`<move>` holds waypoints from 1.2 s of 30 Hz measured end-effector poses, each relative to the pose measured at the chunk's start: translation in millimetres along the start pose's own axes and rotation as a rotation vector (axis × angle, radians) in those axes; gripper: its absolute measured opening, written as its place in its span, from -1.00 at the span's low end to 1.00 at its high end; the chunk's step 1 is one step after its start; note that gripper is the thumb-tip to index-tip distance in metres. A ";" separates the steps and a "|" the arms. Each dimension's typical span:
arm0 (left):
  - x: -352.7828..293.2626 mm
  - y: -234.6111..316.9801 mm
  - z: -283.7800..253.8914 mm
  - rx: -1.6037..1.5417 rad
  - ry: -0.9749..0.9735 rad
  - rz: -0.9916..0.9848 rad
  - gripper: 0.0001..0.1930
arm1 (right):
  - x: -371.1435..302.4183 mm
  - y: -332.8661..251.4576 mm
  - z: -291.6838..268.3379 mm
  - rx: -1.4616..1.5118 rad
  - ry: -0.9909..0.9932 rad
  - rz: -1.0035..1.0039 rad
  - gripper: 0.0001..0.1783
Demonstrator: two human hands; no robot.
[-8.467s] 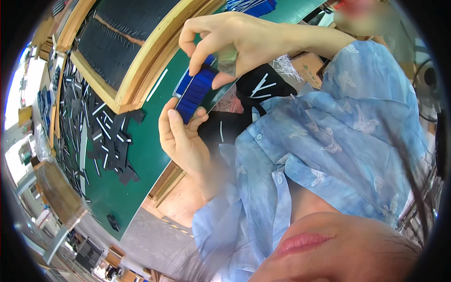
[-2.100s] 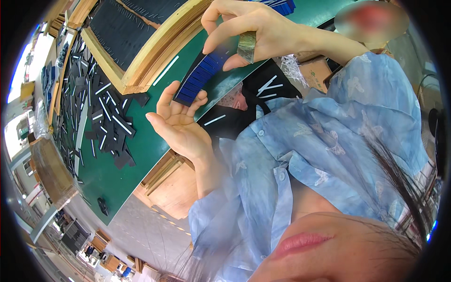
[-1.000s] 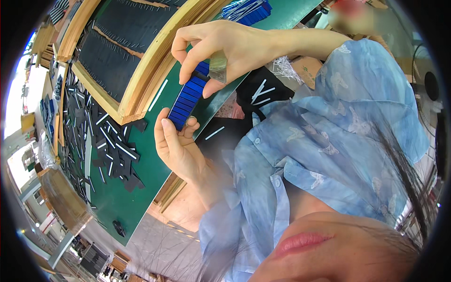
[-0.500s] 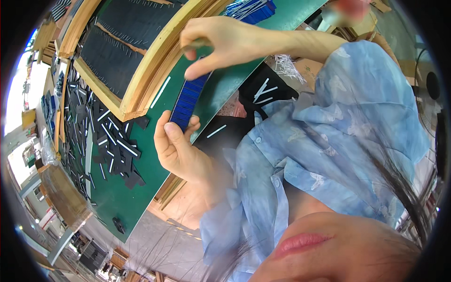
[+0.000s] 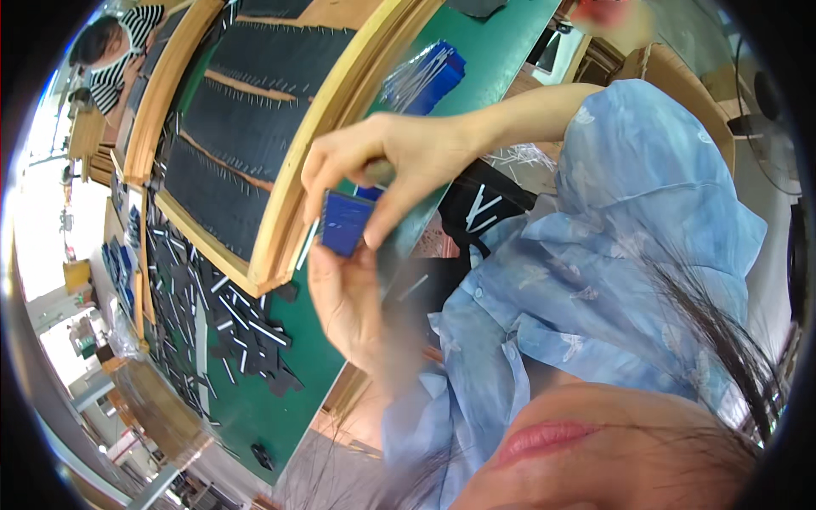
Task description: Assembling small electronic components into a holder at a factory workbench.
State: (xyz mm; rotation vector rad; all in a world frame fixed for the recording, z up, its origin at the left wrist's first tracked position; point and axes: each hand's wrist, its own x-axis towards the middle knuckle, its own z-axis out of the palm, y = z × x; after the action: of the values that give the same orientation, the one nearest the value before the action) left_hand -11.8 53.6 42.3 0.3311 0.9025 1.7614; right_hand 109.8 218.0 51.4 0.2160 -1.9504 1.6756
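At the far left, a co-worker in a striped top (image 5: 127, 59) sits across from us, beyond the work. Nearer on the left, loose thin black strips (image 5: 272, 364) with white rods among them spread over the green flat bench (image 5: 272, 416), perhaps left there to stay within easy reach. Beside them lies the pale yellow wooden frame (image 5: 336, 93), its rails bordering dark flat sheets (image 5: 238, 132) set in rows; we judge that it keeps those rows together.

Just right of the frame's near corner, our bare left hand (image 5: 344, 297) has its fingertips clamped around the lower end of the glossy blue rectangular block (image 5: 344, 225), apparently to steady it from below. A thin white rod (image 5: 308, 245) shows between frame and fingers. The block is raised above the bench, tilted slightly, probably so that its face can be seen well. Our bare right hand (image 5: 348, 217) comes over from the right, thumb and fingers clamped on the block's opposite sides, which seems to stop it twisting.

Farther off to the right, a blue bundle with silvery rods (image 5: 429, 85) rests on the bench, out of the hands' way. Nearest us at right, white strips (image 5: 476, 206) lie on the black cloth (image 5: 459, 197), which likely catches them.
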 end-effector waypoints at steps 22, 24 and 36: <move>-8.7 -22.9 8.5 0.639 0.351 0.491 -0.58 | 88.4 32.0 -251.5 -1.211 -0.013 0.319 -0.66; -6.9 -25.9 9.1 0.608 0.344 0.484 -0.58 | 85.3 32.8 -257.7 -1.217 -0.018 0.277 -0.68; -22.2 39.0 -151.8 2.028 1.157 0.828 -0.69 | 65.4 27.1 -191.8 -1.070 0.105 0.060 -0.71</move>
State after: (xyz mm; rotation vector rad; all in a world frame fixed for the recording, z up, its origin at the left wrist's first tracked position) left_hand -123.3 -34.1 -27.7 1.0318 3.6075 0.7272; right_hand 100.7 421.0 73.9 -0.3293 -2.4715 0.4723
